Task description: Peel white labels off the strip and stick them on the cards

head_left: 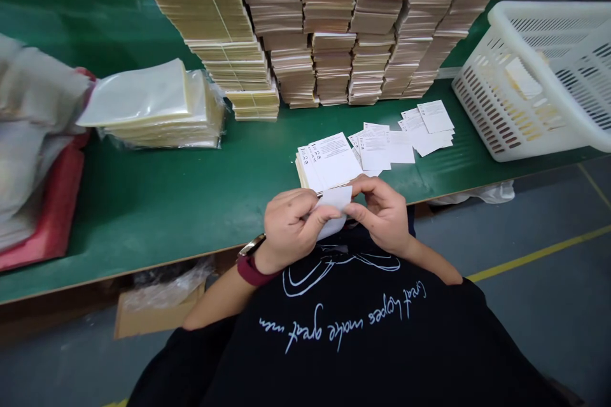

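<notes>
Both the left hand [289,222] and right hand [379,213] hold a white paper sheet [334,198] pinched narrowly between thumbs and fingers, just over the near edge of the green workbench [143,203], beside printed white cards [329,160].

Blk tee [334,331] w/ wht script, line drawing; maroon-strap watch [251,261] on L wrist [267,257].

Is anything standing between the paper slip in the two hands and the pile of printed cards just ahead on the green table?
Nothing visible stands there: the white slip, pinched by the left hand and right hand, sits directly in front of the printed cards.
</notes>
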Demonstrator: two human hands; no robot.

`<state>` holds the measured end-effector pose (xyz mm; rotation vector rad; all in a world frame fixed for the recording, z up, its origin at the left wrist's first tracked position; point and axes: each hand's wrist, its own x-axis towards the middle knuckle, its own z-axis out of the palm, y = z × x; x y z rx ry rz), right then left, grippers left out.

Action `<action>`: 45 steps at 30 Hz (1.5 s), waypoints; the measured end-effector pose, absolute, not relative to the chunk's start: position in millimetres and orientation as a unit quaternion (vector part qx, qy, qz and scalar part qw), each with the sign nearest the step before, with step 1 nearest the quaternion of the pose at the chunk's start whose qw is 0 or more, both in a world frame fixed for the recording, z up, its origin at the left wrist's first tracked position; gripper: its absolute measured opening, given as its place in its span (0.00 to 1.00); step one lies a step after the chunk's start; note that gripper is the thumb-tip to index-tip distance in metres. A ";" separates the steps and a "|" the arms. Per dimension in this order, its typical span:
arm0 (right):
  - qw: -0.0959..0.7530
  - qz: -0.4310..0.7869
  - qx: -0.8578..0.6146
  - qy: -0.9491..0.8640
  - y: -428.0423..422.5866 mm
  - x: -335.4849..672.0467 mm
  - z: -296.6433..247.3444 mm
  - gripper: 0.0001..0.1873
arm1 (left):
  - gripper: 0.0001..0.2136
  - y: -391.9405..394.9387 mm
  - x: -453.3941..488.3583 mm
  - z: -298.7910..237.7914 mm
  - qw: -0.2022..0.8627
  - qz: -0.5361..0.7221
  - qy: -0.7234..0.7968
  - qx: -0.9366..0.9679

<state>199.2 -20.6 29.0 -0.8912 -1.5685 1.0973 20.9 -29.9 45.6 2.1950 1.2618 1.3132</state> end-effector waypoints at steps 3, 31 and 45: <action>0.510 0.450 -0.391 -0.620 -21.9 197.9 28.8 0.05 | 0.26 -25.8 26.9 39.7 0.145 0.455 0.407 0.779; 0.409 0.372 -0.577 -0.602 45.9 192.8 30.1 0.07 | 0.02 -19.8 6.3 17.3 0.112 0.358 0.327 0.867; 0.255 0.127 -0.674 -0.682 54.6 202.7 25.3 0.12 | 0.03 -12.2 10.7 11.4 0.097 0.352 0.353 0.861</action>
